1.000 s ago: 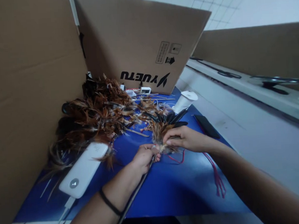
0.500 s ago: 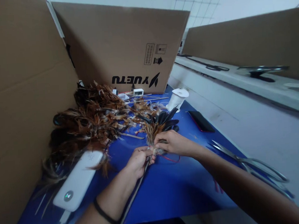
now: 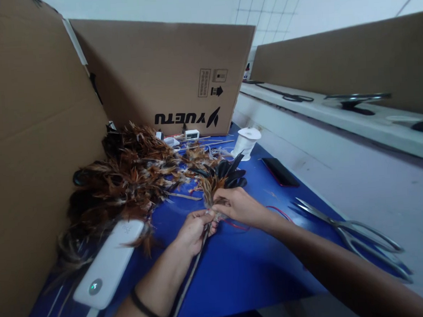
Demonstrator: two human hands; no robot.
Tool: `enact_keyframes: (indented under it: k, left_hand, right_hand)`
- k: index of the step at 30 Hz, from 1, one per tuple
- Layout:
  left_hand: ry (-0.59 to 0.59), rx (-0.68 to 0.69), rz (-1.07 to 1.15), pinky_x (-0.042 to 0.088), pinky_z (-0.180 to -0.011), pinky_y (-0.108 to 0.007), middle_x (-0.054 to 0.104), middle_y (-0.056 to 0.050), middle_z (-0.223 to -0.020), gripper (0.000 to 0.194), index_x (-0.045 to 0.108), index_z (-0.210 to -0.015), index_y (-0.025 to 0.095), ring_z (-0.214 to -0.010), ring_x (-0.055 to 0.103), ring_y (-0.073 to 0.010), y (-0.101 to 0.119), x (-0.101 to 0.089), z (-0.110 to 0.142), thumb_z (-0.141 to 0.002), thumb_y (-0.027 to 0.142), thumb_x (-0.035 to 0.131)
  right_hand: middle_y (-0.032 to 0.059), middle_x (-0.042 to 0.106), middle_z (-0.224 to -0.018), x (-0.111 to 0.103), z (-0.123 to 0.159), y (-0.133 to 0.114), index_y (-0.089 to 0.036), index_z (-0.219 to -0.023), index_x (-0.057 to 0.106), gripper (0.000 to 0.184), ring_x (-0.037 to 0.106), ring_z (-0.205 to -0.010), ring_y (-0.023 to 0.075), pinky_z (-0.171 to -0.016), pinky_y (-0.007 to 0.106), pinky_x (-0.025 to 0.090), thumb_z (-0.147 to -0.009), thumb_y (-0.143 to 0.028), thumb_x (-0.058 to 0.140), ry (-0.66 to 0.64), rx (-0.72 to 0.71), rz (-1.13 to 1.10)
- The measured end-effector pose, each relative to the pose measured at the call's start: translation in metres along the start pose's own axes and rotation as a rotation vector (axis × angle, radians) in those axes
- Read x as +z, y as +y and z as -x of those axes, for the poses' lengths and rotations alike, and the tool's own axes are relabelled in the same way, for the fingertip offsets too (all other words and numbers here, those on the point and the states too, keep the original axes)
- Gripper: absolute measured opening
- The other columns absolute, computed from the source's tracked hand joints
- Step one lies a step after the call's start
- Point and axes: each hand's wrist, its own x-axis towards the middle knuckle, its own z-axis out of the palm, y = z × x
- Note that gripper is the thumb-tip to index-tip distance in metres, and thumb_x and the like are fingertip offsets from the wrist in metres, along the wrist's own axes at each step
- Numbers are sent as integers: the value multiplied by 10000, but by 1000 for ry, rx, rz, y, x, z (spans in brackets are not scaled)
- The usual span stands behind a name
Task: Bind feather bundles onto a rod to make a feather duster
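Note:
My left hand is closed around a thin stick near its upper end, where a bunch of brown and black feathers fans out away from me. Thumb and fingers of my right hand pinch at the base of that bunch, right beside my left fingertips. What exactly lies between the right fingers is hidden, though they press against the feather quills. A red cord shows below my right hand and loops out to its right.
A large pile of brown feathers covers the left side of the blue table. A white power bank with a cable lies in front. To the right are scissors, a black phone and a white spool. Cardboard stands behind.
Both hands stay at the feather base, the right fingers slightly closer to the left thumb. More red cord now shows right of my right hand. The whole view has shifted a little.

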Motion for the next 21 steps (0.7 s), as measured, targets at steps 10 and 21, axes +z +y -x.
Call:
enact_keyframes:
  k: [10,21]
  left_hand:
    - [-21,-31,-2,385,-440,-136,531,-23,-526,80,568,-672,78,-434,475,-46,1,-2,-1,-721,115,620]
    - [-26,-24,-68,422,-465,-122,524,-13,-549,88,595,-718,68,-444,480,-34,-2,-3,-1,-741,148,623]
  right_hand:
    - [73,628,-863,-1,58,-17,-189,-931,573,134,563,-871,208,-815,355,431,-799,-165,564,706,-182,295]
    - [8,663,-796,49,50,-5,-198,-830,556,173,618,-732,141,-659,249,467,-865,-326,445,257,233,-442]
